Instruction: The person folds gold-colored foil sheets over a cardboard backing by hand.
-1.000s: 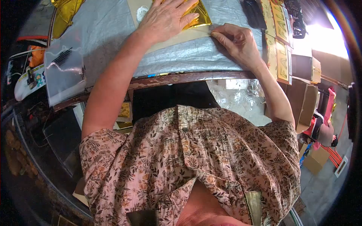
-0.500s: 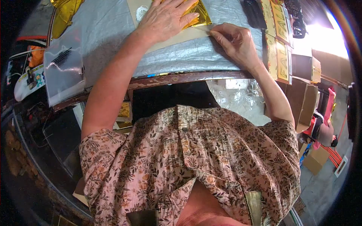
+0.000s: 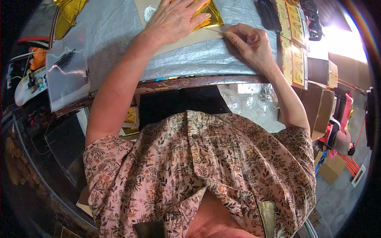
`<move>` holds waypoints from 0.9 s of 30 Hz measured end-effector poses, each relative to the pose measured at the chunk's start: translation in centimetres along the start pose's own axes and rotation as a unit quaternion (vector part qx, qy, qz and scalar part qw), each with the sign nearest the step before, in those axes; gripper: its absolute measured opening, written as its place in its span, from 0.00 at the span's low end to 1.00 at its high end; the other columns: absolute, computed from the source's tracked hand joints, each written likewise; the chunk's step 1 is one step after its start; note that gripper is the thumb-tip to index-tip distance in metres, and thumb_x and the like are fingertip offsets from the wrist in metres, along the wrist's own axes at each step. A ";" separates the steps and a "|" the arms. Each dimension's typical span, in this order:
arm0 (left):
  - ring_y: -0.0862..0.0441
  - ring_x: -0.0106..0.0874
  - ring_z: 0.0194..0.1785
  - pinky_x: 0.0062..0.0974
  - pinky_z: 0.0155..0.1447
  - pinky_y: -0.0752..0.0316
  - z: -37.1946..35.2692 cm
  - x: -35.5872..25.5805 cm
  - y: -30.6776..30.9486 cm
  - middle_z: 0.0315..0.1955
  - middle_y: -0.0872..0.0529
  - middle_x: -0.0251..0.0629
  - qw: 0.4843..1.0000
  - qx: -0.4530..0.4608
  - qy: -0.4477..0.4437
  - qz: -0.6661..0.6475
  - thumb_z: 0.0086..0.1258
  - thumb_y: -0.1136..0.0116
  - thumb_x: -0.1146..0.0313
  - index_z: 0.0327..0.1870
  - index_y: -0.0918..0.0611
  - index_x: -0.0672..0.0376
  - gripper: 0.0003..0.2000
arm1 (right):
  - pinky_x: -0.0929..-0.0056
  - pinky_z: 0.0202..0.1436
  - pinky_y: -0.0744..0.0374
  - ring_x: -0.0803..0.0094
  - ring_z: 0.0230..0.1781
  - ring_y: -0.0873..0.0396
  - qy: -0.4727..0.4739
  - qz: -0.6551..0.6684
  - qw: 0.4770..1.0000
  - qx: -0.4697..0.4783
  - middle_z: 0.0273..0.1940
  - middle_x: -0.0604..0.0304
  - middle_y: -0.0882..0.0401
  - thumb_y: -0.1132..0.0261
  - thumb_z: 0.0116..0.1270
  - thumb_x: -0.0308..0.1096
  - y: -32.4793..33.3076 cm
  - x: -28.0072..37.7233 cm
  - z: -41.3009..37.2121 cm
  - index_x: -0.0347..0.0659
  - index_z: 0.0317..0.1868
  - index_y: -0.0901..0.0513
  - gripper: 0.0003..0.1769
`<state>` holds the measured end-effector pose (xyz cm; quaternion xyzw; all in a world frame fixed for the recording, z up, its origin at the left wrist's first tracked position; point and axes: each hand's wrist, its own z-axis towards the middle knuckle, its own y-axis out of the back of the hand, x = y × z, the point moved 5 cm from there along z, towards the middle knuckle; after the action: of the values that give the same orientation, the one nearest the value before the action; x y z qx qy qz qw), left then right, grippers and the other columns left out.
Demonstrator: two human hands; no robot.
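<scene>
The left hand (image 3: 174, 22) lies flat over the gold foil (image 3: 214, 16), its palm down and thumb spread toward the foil's right-hand part, while the right hand (image 3: 225, 33) is apart from it, just right of the foil and a little nearer the person — thumb and forefinger drawn together, though whether something thin is caught between them I cannot tell. The foil rests on a beige board (image 3: 194, 39), which shows along the foil's near side and to its left, and a white coil (image 3: 150, 14) sits on that board just left of the foil. Under it all, a silvery cover (image 3: 115, 35) reaches out on both sides of the foil. Right of the foil, well apart, lies a black item (image 3: 268, 15), and beyond that stand printed boxes (image 3: 297, 65) with yellow panels and large lettering. Far left of the foil are a clear plastic sheet (image 3: 71, 79) and, past its upper end, a crumpled gold piece (image 3: 68, 20). On the foil's near side runs the worn table edge (image 3: 198, 82) — with clear plastic bags (image 3: 260, 107) lower down, below it.
</scene>
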<state>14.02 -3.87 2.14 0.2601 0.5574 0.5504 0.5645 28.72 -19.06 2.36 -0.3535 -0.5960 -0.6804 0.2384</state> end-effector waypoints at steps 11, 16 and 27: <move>0.42 0.50 0.81 0.47 0.82 0.50 0.0 -0.2 0.2 0.78 0.37 0.54 1.000 0.000 0.006 -0.016 0.81 0.53 0.47 0.76 0.32 0.62 0.32 | 0.76 0.48 0.20 0.79 0.39 0.18 -0.022 -0.054 0.998 -0.011 0.39 0.59 0.10 0.31 0.73 0.31 -0.1 0.9 0.2 0.33 0.48 0.12 0.10; 0.43 0.49 0.81 0.47 0.82 0.50 0.0 -0.2 0.2 0.78 0.37 0.54 1.000 0.005 0.005 -0.010 0.81 0.53 0.46 0.76 0.32 0.62 0.33 | 0.77 0.49 0.21 0.81 0.41 0.18 -0.011 -0.042 0.999 -0.017 0.40 0.61 0.10 0.32 0.74 0.30 0.2 0.2 0.0 0.34 0.50 0.11 0.10; 0.42 0.50 0.81 0.48 0.82 0.50 -0.1 -0.2 0.1 0.78 0.37 0.54 1.000 0.001 0.000 -0.017 0.82 0.54 0.46 0.77 0.33 0.62 0.33 | 0.79 0.43 0.24 0.83 0.35 0.24 -0.027 -0.012 0.999 0.014 0.35 0.66 0.12 0.30 0.73 0.34 1.2 0.2 -1.3 0.34 0.46 0.11 0.11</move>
<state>13.95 -4.00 2.28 0.2507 0.5625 0.5403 0.5735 29.24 -20.53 3.26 -0.3611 -0.6161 -0.6650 0.2186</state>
